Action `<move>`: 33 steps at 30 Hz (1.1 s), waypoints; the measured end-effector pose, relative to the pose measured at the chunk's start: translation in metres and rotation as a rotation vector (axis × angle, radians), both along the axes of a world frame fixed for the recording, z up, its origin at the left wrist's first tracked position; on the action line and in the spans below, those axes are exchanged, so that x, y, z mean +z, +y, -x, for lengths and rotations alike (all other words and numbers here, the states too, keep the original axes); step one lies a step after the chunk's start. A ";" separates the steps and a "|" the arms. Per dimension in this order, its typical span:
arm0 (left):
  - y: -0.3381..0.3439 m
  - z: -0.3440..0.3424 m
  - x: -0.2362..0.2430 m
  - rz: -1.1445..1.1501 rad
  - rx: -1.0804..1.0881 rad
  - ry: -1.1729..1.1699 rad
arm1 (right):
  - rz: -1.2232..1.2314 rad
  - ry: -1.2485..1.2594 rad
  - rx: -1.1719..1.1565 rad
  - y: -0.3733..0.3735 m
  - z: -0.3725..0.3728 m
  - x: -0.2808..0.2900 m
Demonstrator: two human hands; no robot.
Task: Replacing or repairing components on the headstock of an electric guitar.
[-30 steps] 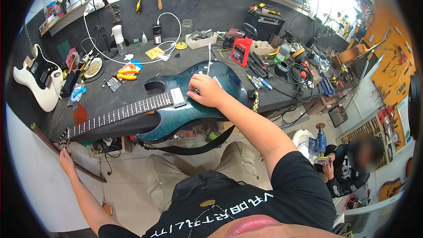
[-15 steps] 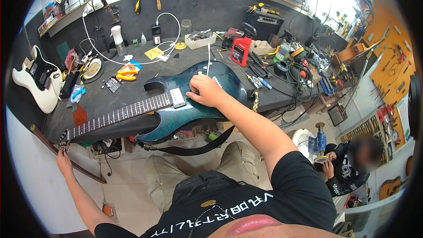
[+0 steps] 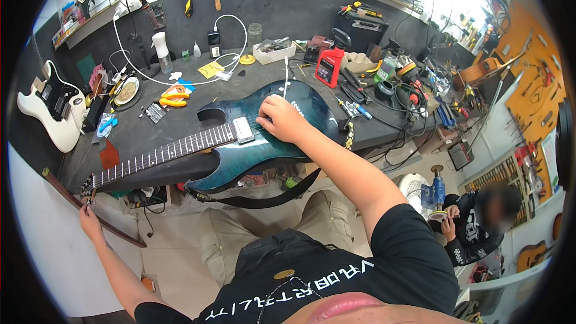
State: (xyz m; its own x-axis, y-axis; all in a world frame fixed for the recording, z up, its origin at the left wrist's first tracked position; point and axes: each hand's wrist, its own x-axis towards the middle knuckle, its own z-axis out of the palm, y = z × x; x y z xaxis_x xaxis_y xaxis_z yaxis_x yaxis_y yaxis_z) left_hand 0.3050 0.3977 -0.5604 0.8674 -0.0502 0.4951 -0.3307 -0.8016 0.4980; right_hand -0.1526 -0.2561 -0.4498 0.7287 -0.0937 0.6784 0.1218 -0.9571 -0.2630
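Note:
A glossy teal electric guitar (image 3: 240, 165) lies across the bench's front edge, its neck (image 3: 168, 151) pointing to the left. My left hand (image 3: 90, 222) is at the headstock (image 3: 88, 185), fingertips pinched on a tuning peg at its near edge. Over the strings beside the white-framed pickup (image 3: 243, 129) rests my right hand (image 3: 282, 119), its fingers curled in. Whether anything small sits in that hand is hidden. The guitar's slim pale tremolo arm (image 3: 286, 75) sticks up behind it. A black strap (image 3: 276, 201) hangs below the body.
On the dark bench (image 3: 180, 102) are orange-handled pliers (image 3: 174, 99), a spray bottle (image 3: 161, 51), a red bottle (image 3: 328, 66) and tangled cables (image 3: 408, 99). A white guitar (image 3: 54, 108) leans at left. Another person (image 3: 480, 222) works at the right, holding a round disc.
My right hand has shifted slightly over the strings, its fingers curling further. My left hand stays at the headstock. The whole view has moved very slightly.

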 end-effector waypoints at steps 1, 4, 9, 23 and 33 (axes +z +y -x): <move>0.007 0.000 -0.015 -0.002 0.003 -0.003 | 0.000 0.001 -0.001 0.000 -0.001 0.000; 0.026 0.021 -0.074 0.058 0.079 0.075 | -0.019 0.072 -0.042 0.005 -0.001 0.004; 0.004 0.112 -0.187 0.015 0.074 0.347 | -0.009 0.083 -0.035 0.002 0.002 0.003; -0.027 0.295 -0.297 -0.299 -0.337 1.383 | 0.021 0.095 -0.016 0.000 -0.015 -0.008; -0.035 0.080 0.030 0.305 0.192 -0.096 | 0.029 0.130 -0.090 0.008 0.000 0.001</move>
